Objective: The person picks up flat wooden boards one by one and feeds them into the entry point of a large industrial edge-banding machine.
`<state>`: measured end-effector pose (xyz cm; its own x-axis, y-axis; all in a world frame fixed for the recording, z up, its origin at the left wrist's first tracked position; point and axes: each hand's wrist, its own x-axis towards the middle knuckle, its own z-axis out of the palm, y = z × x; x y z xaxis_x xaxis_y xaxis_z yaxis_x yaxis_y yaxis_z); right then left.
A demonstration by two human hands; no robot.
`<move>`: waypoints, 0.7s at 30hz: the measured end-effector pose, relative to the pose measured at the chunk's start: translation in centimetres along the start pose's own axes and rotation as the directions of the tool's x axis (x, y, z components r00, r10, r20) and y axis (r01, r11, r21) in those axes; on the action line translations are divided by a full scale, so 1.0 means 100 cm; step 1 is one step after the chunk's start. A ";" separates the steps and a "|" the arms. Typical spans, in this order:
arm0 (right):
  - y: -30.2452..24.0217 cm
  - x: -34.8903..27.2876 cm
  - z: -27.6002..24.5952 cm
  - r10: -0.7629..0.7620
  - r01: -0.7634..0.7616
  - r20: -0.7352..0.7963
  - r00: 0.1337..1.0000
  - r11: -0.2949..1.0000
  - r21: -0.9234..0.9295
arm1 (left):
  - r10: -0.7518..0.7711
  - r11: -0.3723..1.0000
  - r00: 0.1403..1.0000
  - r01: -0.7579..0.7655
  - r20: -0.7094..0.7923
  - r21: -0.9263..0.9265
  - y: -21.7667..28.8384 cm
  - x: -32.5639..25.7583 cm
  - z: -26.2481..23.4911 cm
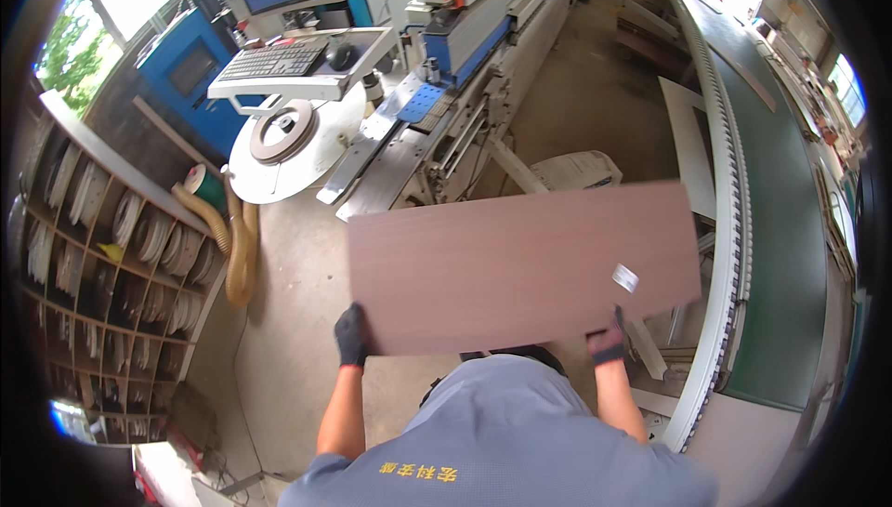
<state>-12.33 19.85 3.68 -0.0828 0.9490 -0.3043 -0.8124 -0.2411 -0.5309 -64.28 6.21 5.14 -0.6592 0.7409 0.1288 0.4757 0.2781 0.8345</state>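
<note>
Head view: a brown panel is held flat at waist height, clear of the floor. Its near left corner is clamped by the gloved left hand, its near edge by the right hand, apparently spread for balance beside the conveyor.

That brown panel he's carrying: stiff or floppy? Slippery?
Likely stiff: the brown panel spans flat between the left hand and right hand, held only at its near edge, with no visible sag. The face looks smooth, so possibly slippery; both hands wear dark gloves.
</note>
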 end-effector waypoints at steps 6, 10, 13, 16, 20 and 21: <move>0.117 0.073 0.114 0.518 -0.521 0.101 0.849 0.853 0.010 | -0.494 0.863 0.758 0.368 -0.426 -0.347 -0.043 -0.144 -0.117; 0.176 0.089 0.133 0.774 -0.771 0.135 0.619 0.631 -0.083 | -0.654 0.755 0.513 0.490 -0.556 -0.436 -0.039 -0.241 -0.136; 0.202 0.087 0.140 0.837 -0.831 0.036 0.545 0.546 -0.106 | -0.797 0.597 0.348 0.582 -0.495 -0.552 -0.035 -0.296 -0.134; 0.213 0.094 0.142 0.852 -0.841 0.005 0.524 0.518 -0.156 | -0.818 0.574 0.303 0.502 -0.490 -0.647 -0.031 -0.314 -0.114; 0.219 0.111 0.167 0.816 -0.798 -0.017 0.577 0.560 -0.222 | -0.822 0.563 0.355 0.617 -0.445 -0.549 -0.016 -0.277 -0.114; 0.223 0.112 0.175 0.811 -0.799 -0.038 0.583 0.564 -0.208 | -0.821 0.567 0.359 0.602 -0.444 -0.563 -0.021 -0.265 -0.116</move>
<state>-41.48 28.68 2.26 -0.6855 0.3501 -0.6384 -0.2723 -0.9364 -0.2212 -54.53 -21.13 6.23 -0.8855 -0.2339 -0.4014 -0.4548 0.2593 0.8520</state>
